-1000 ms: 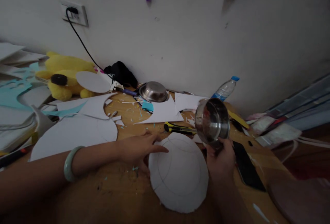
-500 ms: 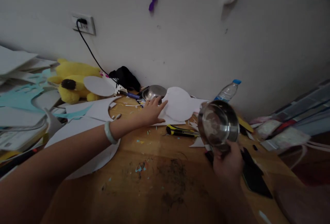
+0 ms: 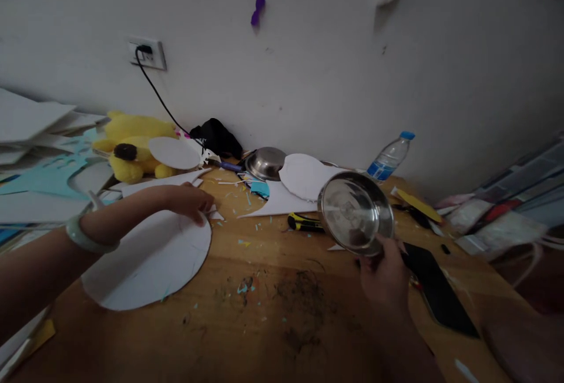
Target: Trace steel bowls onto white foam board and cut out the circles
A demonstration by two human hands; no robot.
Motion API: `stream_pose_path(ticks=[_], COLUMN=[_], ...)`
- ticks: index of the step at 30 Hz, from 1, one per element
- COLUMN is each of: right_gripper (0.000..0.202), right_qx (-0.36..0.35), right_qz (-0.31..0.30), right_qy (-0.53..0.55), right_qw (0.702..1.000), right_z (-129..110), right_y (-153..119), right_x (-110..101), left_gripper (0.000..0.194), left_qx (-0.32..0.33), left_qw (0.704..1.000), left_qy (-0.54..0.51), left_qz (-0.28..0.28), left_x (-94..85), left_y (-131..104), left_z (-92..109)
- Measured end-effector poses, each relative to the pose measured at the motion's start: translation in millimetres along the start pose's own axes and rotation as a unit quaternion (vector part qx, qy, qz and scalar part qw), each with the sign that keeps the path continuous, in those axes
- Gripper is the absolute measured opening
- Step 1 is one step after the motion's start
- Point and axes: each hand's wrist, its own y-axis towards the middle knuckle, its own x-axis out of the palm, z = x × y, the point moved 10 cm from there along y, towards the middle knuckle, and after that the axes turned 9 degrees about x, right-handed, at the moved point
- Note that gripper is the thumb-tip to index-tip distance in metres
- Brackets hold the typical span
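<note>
My right hand [image 3: 388, 271] grips the lower rim of a shiny stainless steel bowl [image 3: 350, 212], tipped so its inside faces me. Over at the left, my left hand [image 3: 191, 201] has its fingers bent together at the upper right edge of a large white round board [image 3: 154, 259]; the exact grip is partly hidden. A pale bangle [image 3: 90, 239] circles that wrist. Behind the steel bowl's left side lies a yellow and black utility knife [image 3: 304, 222], partly covered. A smaller white disc [image 3: 304, 177] rests on white board near the wall.
Another metal bowl [image 3: 265, 163] sits upside down by the wall. A water bottle [image 3: 390, 157] leans at the back right, and a black phone [image 3: 440, 292] lies at the right. Yellow plush toy [image 3: 136, 148], stacked white boards [image 3: 30, 116] and blue sheets [image 3: 48, 174] crowd the left.
My left hand has moved left from the smaller white disc to the large round board's edge. The steel bowl in my right hand has shifted slightly left.
</note>
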Motion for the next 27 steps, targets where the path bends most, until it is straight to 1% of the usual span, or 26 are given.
stream_pose_path(ticks=[5, 7, 9, 11, 14, 18, 22, 24, 27], right_gripper=[0.018, 0.020, 0.021, 0.020, 0.020, 0.020, 0.015, 0.016, 0.017], right_qx=[0.009, 0.030, 0.051, 0.051, 0.030, 0.017, 0.037, 0.046, 0.044], right_qz=[0.015, 0.022, 0.029, 0.027, 0.015, 0.013, 0.006, 0.006, -0.002], right_qy=[0.015, 0.031, 0.056, 0.091, 0.135, 0.153, 0.165, 0.174, 0.177], right_qw=[1.000, 0.999, 0.997, 0.994, 0.990, 0.988, 0.986, 0.984, 0.983], right_z=[-2, 0, 1, -4, -16, -26, -24, -22, -22], right_y=[0, -1, -1, -1, 3, 9, 12, 12, 12], right_x=[0, 0, -1, -2, -5, -13, -14, -14, -13], left_gripper=[0.022, 0.024, 0.025, 0.023, 0.014, 0.013, 0.006, 0.007, 0.007], left_qx=[0.002, 0.005, 0.019, 0.040, 0.053, 0.049, 0.058, 0.047, 0.032], left_qw=[0.999, 0.998, 0.996, 0.994, 0.994, 0.996, 0.998, 0.998, 0.998], left_qy=[-0.036, -0.058, -0.081, -0.096, -0.094, -0.067, -0.017, 0.014, 0.030], left_qz=[-0.001, -0.011, -0.023, -0.029, -0.035, -0.027, 0.010, 0.028, 0.040], left_x=[5.3, 9.2, 11.9, 11.0, 6.5, -0.7, -10.8, -16.2, -23.6], left_y=[5, 5, 6, 7, 7, 6, 5, 3, -3], left_z=[0, 1, 6, 14, 22, 25, 29, 27, 24])
